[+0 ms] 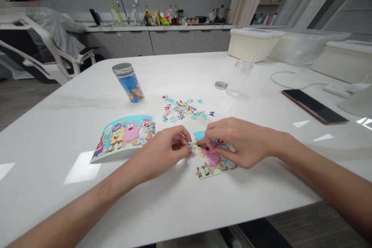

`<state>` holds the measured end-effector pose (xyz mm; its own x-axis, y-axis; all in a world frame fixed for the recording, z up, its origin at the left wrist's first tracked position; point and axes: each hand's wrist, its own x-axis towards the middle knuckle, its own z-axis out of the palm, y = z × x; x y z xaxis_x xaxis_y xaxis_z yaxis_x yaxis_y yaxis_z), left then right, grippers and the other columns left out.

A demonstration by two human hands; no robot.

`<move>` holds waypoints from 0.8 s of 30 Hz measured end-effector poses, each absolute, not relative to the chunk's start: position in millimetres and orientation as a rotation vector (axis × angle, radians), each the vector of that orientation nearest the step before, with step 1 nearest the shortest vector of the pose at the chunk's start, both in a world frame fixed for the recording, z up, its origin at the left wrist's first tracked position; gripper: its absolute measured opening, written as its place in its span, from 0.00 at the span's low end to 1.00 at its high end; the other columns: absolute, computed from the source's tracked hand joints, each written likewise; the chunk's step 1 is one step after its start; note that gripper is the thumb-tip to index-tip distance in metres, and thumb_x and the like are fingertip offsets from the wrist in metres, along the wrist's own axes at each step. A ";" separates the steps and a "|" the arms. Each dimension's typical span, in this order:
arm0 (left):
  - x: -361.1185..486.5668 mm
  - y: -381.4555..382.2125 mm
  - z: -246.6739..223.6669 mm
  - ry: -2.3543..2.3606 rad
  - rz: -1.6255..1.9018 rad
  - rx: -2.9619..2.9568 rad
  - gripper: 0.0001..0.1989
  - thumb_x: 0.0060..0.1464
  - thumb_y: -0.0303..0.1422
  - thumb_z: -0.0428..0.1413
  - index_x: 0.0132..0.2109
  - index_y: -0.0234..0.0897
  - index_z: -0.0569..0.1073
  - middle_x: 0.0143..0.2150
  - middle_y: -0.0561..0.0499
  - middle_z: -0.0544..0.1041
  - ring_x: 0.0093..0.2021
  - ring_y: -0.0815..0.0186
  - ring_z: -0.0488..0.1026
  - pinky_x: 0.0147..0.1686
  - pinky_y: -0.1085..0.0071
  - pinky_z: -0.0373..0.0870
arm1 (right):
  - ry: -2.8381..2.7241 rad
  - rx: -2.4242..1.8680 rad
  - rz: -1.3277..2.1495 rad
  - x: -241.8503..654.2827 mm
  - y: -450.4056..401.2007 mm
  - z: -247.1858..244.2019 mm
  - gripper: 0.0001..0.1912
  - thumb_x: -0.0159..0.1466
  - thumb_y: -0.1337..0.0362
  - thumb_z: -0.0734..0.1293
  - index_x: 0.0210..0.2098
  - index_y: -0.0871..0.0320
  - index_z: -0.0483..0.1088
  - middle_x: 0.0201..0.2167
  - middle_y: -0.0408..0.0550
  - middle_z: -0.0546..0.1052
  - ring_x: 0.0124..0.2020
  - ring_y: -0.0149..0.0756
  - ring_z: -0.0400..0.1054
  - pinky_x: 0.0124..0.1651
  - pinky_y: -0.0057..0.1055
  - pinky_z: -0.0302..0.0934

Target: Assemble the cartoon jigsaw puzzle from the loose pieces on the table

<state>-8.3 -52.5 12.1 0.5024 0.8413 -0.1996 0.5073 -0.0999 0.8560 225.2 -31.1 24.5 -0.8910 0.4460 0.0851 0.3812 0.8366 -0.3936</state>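
Jigsaw, flat and jagged-edged, lies under the loose-fingered right hand; the left hand pinches a lobed piece.

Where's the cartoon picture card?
In the head view, the cartoon card lies at left, beside the left hand and in front of the blue jar.

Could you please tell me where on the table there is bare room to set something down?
Bare tabletop lies beyond the loose pieces, between the blue canister and the metal lid, and left of the picture card. It is crowded around the partly assembled puzzle, where the left hand and right hand are.
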 end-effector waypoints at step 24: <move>-9.9 -48.9 11.6 1.124 0.476 1.612 0.07 0.53 0.36 0.57 0.37 0.39 0.69 0.27 0.55 0.76 0.29 0.68 0.72 0.29 0.72 0.65 | -2.841 -0.665 0.589 223.2 -31.8 25.8 0.05 0.58 0.72 0.60 0.33 0.59 0.66 0.28 0.46 0.71 0.28 0.33 0.63 0.33 0.30 0.54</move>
<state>-9.9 -48.9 11.6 0.4770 0.8481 -0.2307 0.4245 0.0076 0.9054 223.2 -31.8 25.8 -0.8874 0.4558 0.0687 0.3909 0.8232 -0.4117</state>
